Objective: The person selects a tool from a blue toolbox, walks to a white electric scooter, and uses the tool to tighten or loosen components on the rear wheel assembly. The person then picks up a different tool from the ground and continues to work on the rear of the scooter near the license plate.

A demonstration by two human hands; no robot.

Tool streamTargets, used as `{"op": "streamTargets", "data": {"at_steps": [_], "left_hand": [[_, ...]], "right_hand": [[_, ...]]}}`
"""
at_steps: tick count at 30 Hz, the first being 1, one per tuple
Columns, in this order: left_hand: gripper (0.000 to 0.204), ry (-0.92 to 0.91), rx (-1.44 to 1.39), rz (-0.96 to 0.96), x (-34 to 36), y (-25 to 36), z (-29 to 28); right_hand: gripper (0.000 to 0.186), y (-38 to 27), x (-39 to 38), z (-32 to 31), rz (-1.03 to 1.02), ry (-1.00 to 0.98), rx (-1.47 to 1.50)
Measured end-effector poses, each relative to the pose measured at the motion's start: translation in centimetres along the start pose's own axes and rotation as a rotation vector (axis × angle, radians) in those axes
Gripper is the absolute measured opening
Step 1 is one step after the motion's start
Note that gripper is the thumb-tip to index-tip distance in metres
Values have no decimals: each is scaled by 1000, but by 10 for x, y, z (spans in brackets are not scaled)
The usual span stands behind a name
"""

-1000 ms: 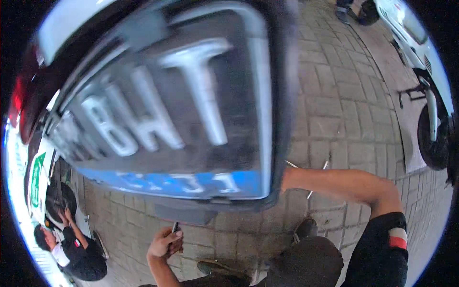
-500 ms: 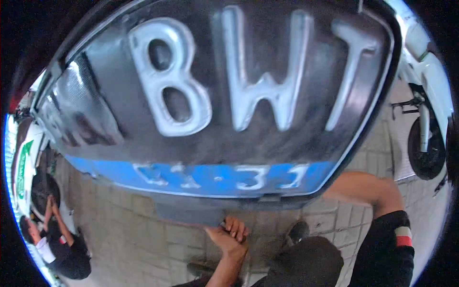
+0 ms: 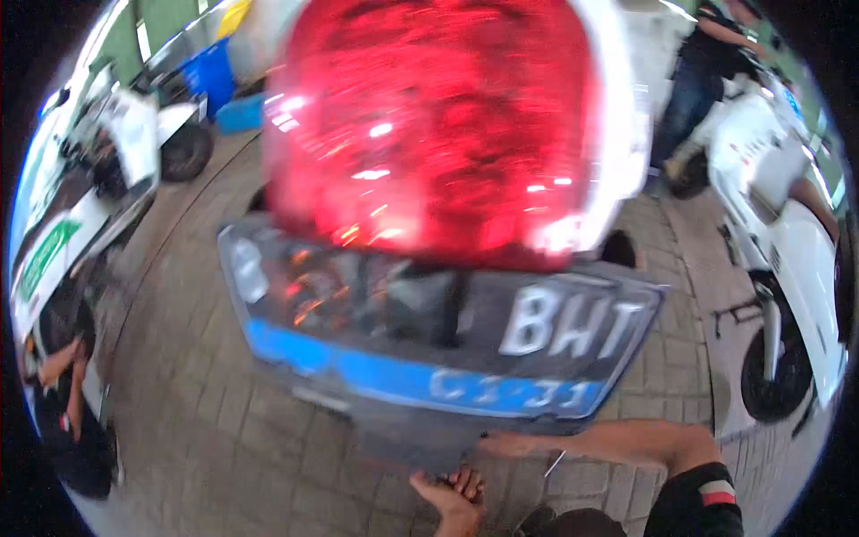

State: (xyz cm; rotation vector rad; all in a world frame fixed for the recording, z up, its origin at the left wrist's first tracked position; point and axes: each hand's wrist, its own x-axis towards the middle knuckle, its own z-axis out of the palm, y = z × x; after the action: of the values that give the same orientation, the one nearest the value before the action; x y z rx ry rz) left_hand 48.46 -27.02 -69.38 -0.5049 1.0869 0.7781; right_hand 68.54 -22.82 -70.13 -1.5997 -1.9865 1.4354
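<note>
Red tail light [image 3: 429, 125] looming above and beyond both hands. Dark plate [image 3: 456, 353] jutting out beneath it, also above the hands. Grey flap [image 3: 416, 437] hanging just above the left hand. Right hand [image 3: 514, 445] reaching to the flap's right side; grip unclear. Left hand [image 3: 455, 494] curling its fingers below; cannot tell whether around anything. Judgement: one hand steadying the flap, the other working squarely from underneath, should be serving best.

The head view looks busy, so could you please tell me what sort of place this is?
Probably a motorbike workshop or repair bay: white motorbikes stand on both sides, a co-worker reaches toward a wheel, and a red tail light looms up close.
</note>
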Motion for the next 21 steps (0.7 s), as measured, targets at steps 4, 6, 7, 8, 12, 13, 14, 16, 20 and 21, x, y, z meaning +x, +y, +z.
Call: {"op": "streamTargets", "data": {"at_steps": [4, 6, 7, 8, 12, 13, 14, 16, 20, 21], "left_hand": [[63, -254, 414, 26, -53, 62, -38], [62, -432, 735, -59, -71, 103, -32], [62, -327, 858, 29, -91, 140, -31], [63, -283, 969, 79, -108, 174, -23], [63, -501, 1455, 247, -130, 247, -33], [63, -570, 1410, 193, -123, 254, -27], [63, -655, 1397, 141, -115, 259, -20], [62, -804, 1335, 67, -107, 258, -13], [49, -743, 1356, 34, -99, 207, -10], [44, -659, 1426, 40, -100, 190, -10]], "right_hand": [[34, -8, 2, -11, 4, -17, -10], [34, -9, -18, -30, 79, 13, -58], [34, 2, -6, -17, 43, -7, -14], [34, 6, -9, -17, 49, -10, -18], [34, 24, -23, 5, 53, -27, -12], [34, 29, -26, -4, 62, -44, -17], [34, 36, -32, -5, 72, -40, -16], [34, 55, -43, -9, 85, -33, -23], [34, 90, -50, -10, 100, -64, 7], [35, 97, -51, -12, 96, -71, 17]]}}
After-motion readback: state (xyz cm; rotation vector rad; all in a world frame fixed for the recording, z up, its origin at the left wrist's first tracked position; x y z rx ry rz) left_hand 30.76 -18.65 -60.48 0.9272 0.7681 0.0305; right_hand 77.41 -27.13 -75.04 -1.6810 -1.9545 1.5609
